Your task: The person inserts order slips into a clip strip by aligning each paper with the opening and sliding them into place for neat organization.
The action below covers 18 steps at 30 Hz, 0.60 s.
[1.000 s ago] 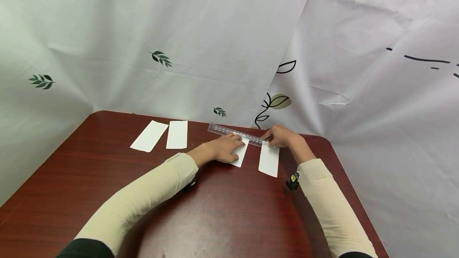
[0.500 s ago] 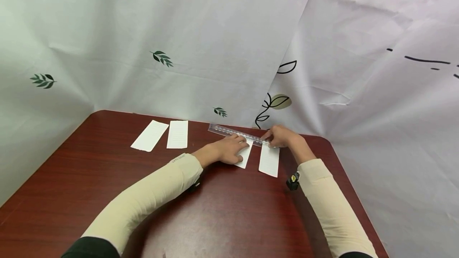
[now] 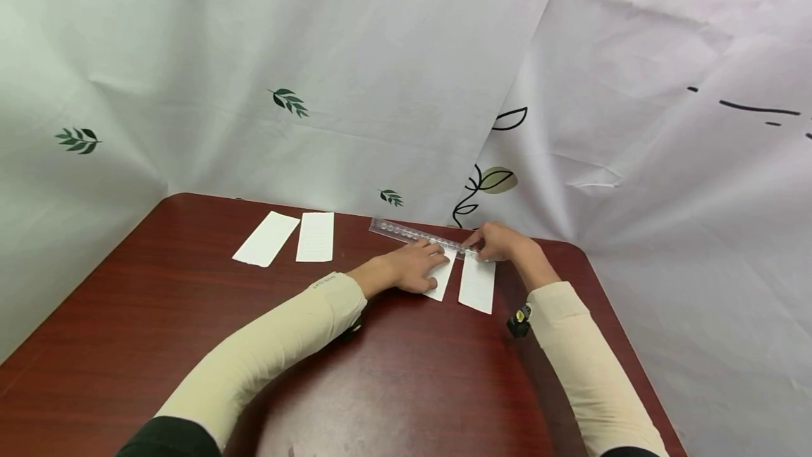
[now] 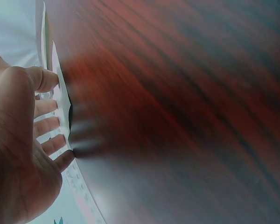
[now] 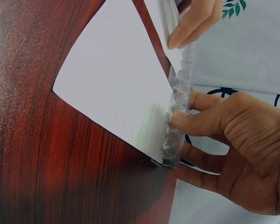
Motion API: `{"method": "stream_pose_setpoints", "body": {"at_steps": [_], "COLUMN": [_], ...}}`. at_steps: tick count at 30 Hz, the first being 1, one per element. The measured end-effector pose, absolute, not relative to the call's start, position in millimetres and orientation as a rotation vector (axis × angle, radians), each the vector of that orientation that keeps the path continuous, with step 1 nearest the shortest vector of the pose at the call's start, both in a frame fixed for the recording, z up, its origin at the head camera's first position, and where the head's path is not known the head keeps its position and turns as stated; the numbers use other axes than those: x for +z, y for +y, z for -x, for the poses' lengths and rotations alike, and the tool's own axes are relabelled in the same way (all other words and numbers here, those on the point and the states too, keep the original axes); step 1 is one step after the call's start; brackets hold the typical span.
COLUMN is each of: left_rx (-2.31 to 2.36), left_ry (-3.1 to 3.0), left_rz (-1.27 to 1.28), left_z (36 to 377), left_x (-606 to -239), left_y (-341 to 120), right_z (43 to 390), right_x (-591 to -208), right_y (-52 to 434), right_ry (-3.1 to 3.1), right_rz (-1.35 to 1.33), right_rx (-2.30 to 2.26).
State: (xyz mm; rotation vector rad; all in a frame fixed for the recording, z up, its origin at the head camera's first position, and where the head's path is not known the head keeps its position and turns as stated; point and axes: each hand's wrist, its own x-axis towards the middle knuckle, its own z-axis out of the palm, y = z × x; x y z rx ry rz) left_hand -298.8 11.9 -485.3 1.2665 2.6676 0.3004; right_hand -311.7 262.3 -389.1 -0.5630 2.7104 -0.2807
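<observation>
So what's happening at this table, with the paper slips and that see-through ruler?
A person is working on a dark red table. The left hand lies flat on one white paper slip, fingers straight, pressing it down. The right hand pinches the end of a clear ruler that lies across the far ends of that slip and a second slip beside it. Two more slips lie apart to the left, untouched.

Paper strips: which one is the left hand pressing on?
The third paper strip from the left, under the left hand, beside the rightmost strip. The two far-left strips lie untouched.
</observation>
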Motion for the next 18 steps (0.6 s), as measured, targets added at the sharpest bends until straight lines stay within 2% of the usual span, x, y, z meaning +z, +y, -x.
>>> {"method": "stream_pose_setpoints", "body": {"at_steps": [9, 18], "left_rx": [0.258, 0.213], "left_ry": [2.665, 2.683], "left_rz": [-1.224, -1.2], "left_z": [264, 260], "left_x": [-443, -441], "left_y": [12, 17], "right_z": [312, 312], "right_x": [-389, -388], "right_y": [263, 262], "right_ry": [2.699, 2.705], "right_rz": [0.563, 0.585], "right_rx": [-0.285, -0.289]}}
